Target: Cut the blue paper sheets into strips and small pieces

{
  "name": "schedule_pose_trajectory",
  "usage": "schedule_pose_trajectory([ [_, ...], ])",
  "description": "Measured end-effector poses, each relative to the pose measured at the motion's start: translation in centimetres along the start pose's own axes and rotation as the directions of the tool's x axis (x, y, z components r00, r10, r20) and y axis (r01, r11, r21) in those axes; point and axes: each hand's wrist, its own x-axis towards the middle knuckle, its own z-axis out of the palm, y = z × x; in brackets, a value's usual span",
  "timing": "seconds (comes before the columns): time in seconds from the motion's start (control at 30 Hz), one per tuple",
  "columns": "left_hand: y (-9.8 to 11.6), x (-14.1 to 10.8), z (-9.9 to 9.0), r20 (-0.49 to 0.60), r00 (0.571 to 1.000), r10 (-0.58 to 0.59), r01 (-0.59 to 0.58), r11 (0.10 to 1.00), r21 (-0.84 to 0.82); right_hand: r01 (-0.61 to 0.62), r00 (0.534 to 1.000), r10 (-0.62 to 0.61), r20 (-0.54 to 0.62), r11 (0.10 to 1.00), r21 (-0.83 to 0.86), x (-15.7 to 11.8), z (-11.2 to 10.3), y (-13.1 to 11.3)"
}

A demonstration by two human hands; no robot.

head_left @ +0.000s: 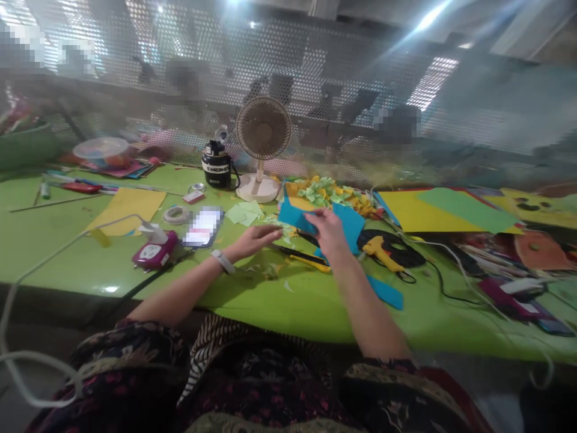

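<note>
My right hand pinches a piece of blue paper between thumb and fingers, held above the green table. My left hand, with a white band on its wrist, hovers a little to the left, its fingers stretched out and nothing visible in them. Below the hands lies a yellow and black cutter. More blue paper lies just behind and beside my right hand, and a small blue strip rests nearer the table's edge. Green and yellow paper scraps are heaped behind.
A small fan and a black flask stand at the back. A yellow glue gun lies on the right. On the left are a phone, a tape roll and a purple power socket with trailing cords.
</note>
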Motion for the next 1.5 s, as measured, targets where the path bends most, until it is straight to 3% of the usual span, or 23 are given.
schedule_pose_trajectory([
  [0.07,0.0,0.2,0.5,-0.083,0.996,-0.01,-0.007,0.98,-0.201,-0.055,0.996,0.063,-0.055,0.99,0.131,-1.8,3.1,-0.7],
  [0.17,0.1,0.5,0.5,-0.258,0.964,-0.06,-0.055,0.908,-0.415,-0.056,0.998,0.055,0.012,0.978,0.202,-3.6,5.4,-1.6],
  [0.23,0.3,0.5,0.4,-0.289,0.951,-0.111,-0.048,0.871,-0.49,-0.073,0.996,0.061,0.061,0.975,0.211,-4.0,5.7,-1.8],
  [0.37,0.5,0.4,0.5,-0.228,0.964,-0.138,-0.011,0.834,-0.551,-0.115,0.986,0.088,0.144,0.975,0.19,-4.2,5.5,-2.1],
  [0.47,0.3,0.7,0.2,-0.256,0.954,-0.158,-0.02,0.815,-0.579,-0.105,0.952,0.068,0.298,0.988,0.11,-4.5,4.8,-2.5],
  [0.53,0.3,0.9,-0.1,-0.29,0.936,-0.2,-0.021,0.79,-0.612,-0.018,0.947,-0.005,0.32,0.997,0.07,-4.4,4.0,-2.7],
  [0.63,0.7,0.9,-0.4,-0.24,0.939,-0.248,0.021,0.734,-0.679,0.298,0.934,-0.283,0.219,0.954,-0.038,-3.8,2.7,-2.4],
  [0.73,1.2,0.7,-0.2,-0.156,0.951,-0.266,0.076,0.693,-0.717,0.61,0.789,-0.55,0.274,0.753,-0.246,-2.9,2.1,-1.6],
  [0.8,1.3,0.5,0.0,-0.139,0.953,-0.271,0.089,0.685,-0.723,0.706,0.707,-0.619,0.342,0.639,-0.305,-2.5,2.3,-1.1],
  [0.87,1.2,0.4,0.1,-0.148,0.954,-0.262,0.077,0.687,-0.722,0.732,0.681,-0.644,0.348,0.608,-0.307,-2.4,2.7,-0.6],
  [1.0,0.6,0.4,0.2,-0.166,0.966,-0.201,0.031,0.721,-0.692,0.676,0.735,-0.648,0.202,0.675,-0.295,-2.7,3.6,-0.3],
  [1.07,0.3,0.3,0.3,-0.122,0.979,-0.166,0.046,0.753,-0.656,0.63,0.771,-0.627,0.108,0.728,-0.27,-2.8,4.0,-0.2],
  [1.17,-0.2,0.2,0.6,-0.022,0.992,-0.128,0.087,0.776,-0.624,0.509,0.853,-0.521,-0.019,0.841,-0.184,-3.0,4.4,-0.2],
  [1.27,-0.4,0.1,0.8,0.04,0.993,-0.112,0.111,0.744,-0.659,0.383,0.913,-0.398,-0.09,0.912,-0.146,-3.2,4.6,-0.3],
  [1.33,-0.5,0.1,0.8,0.057,0.993,-0.103,0.115,0.743,-0.659,0.351,0.924,-0.369,-0.103,0.923,-0.16,-3.3,4.6,-0.5],
  [1.5,-0.8,-0.1,0.9,0.029,0.999,-0.04,0.049,0.858,-0.512,0.367,0.916,-0.388,-0.1,0.913,-0.176,-3.7,4.7,-0.9],
])
